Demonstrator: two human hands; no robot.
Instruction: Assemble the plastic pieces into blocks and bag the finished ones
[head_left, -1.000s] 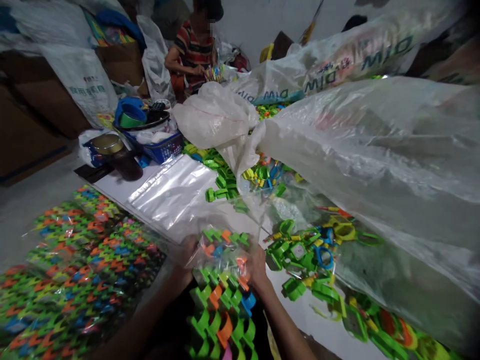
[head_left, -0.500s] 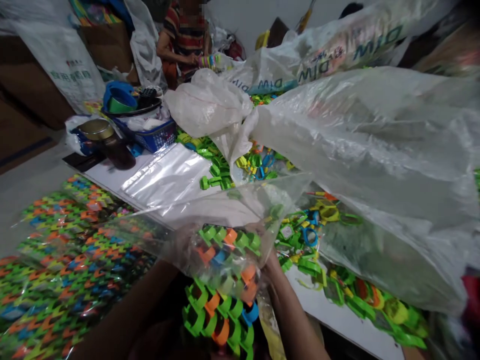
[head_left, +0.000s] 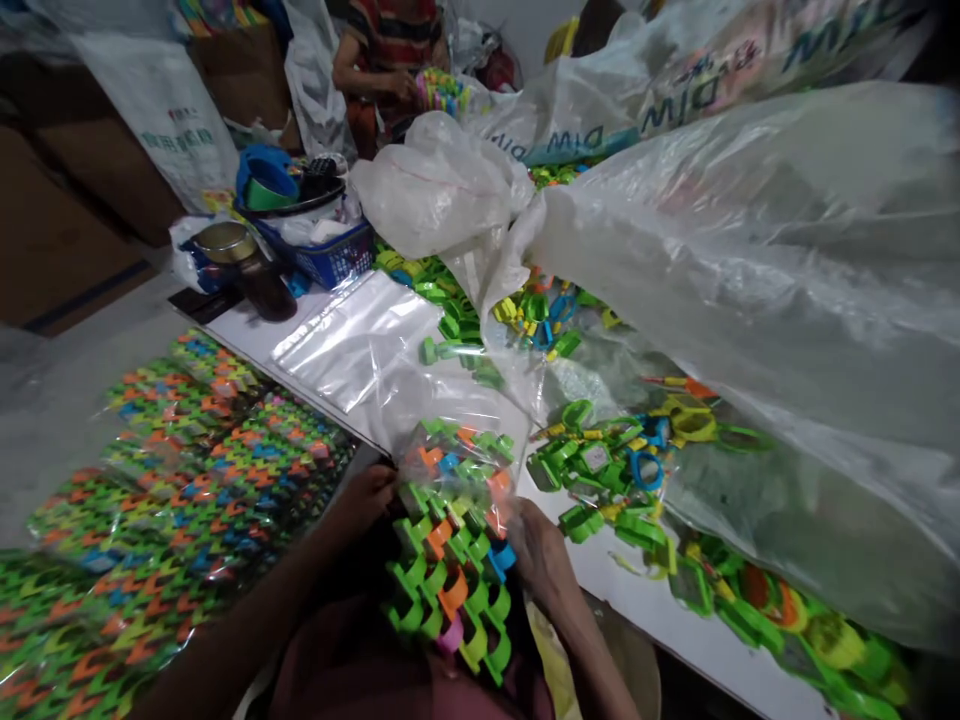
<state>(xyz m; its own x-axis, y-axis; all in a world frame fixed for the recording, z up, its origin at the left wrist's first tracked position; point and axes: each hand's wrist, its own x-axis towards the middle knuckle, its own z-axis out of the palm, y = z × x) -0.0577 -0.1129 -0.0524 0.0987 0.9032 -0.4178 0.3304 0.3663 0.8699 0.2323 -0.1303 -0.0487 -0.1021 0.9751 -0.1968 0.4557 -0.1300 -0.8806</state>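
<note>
A block of stacked plastic toy pieces [head_left: 448,585], mostly green with orange, blue and pink ones, stands in front of my body. A clear plastic bag [head_left: 469,455] covers its upper part, and the lower rows are bare. My left hand [head_left: 369,497] is closed on the bag's edge at the left of the block. On the right side, my right hand [head_left: 541,548] is closed on the bag near the orange and blue pieces; some of its fingertips are hidden.
A pile of flat clear bags [head_left: 337,345] lies on the white table [head_left: 720,655]. Loose green toy pieces [head_left: 592,455] and large whitish sacks [head_left: 750,240] spread to the right. Bagged blocks [head_left: 255,480] sit at left. A blue basket [head_left: 337,255] and jar [head_left: 259,275] stand behind; another person [head_left: 390,60] sits beyond.
The bag's opening, stretched wide over the top before, has come down further over the block. Both hands have moved lower along its sides. The whole view has shifted slightly.
</note>
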